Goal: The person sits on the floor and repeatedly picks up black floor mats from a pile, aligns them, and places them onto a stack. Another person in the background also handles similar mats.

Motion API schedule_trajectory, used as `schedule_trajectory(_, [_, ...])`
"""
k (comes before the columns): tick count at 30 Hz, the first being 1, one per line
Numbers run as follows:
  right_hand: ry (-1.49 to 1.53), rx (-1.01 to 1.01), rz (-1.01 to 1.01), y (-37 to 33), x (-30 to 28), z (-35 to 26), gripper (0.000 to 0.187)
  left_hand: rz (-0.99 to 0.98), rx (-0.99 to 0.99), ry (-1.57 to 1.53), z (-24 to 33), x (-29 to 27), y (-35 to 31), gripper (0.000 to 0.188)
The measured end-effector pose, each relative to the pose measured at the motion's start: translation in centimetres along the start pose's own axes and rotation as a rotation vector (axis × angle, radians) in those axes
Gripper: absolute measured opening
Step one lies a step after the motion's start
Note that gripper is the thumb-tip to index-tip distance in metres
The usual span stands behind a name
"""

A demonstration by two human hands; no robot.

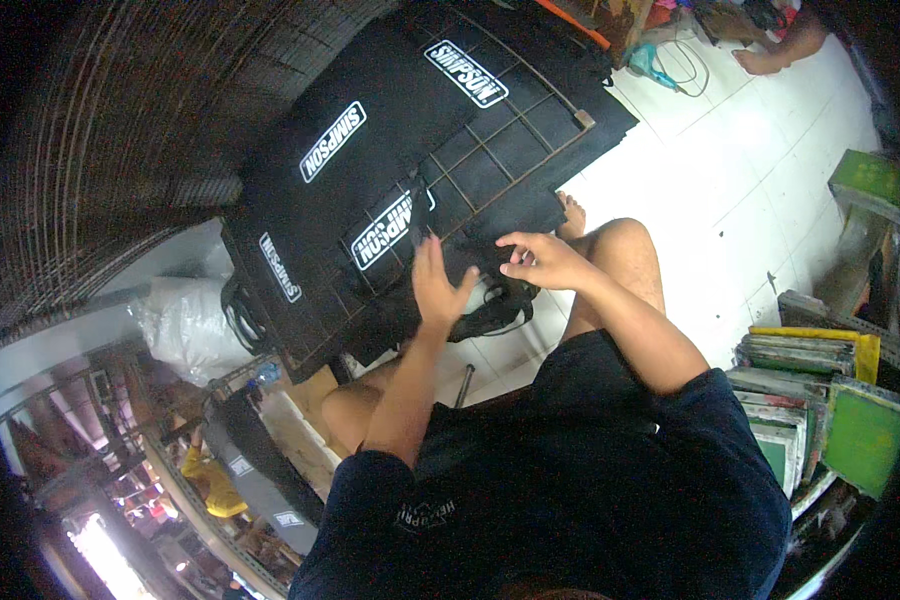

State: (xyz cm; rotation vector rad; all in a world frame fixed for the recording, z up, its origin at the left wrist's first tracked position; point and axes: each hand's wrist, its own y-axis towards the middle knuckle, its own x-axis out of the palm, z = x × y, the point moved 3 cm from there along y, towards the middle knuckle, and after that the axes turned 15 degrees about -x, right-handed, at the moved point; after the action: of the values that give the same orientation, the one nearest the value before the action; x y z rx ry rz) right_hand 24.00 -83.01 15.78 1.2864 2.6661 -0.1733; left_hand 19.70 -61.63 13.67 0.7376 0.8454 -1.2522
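On the slanting work surface in front of the person lay the main thing in hand, a broad spread of black fabric with white-bordered rectangular prints (390, 110), reaching from the upper middle of the view down to just in front of both hands. A brown metal wire grid with square openings (484, 147) crossed its right part; whether the wires ran over or under every layer, I could not tell. The person's left hand (440, 287) was stretched out flat, its fingers close together and its thumb spread wide to the right. Its fingertips came up to the lower end of a narrow black strip (420, 205) beside one of the prints; whether they touched it was unclear. The right hand (550, 262) was just beside it, thumb and forefinger parted, the other fingers loosely curled. Below the two hands hung a tangle of black straps (510, 310).

To the left rose tall stacked racks of thin brown wire (120, 130), and below them sat a crumpled bundle of clear plastic (195, 325). On the right, over white floor tiles (730, 190), stood a stack of flat framed panels with green faces (865, 435), a yellow-edged one among them. Near the top right lay a teal object with a thin cord (650, 65), close to another person's bare foot (763, 62).
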Motion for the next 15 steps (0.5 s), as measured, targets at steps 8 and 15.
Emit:
schedule_trajectory(8, [0.006,0.015,0.088,0.2,0.7,2.4,0.05,-0.691,-0.042,-0.172,7.0,-4.3,-15.3,0.059])
schedule_trajectory(15, [-0.193,0.126,0.056,0.1,1.9,2.8,0.051,-0.631,-0.189,-0.281,4.3,-5.8,-21.9,0.055])
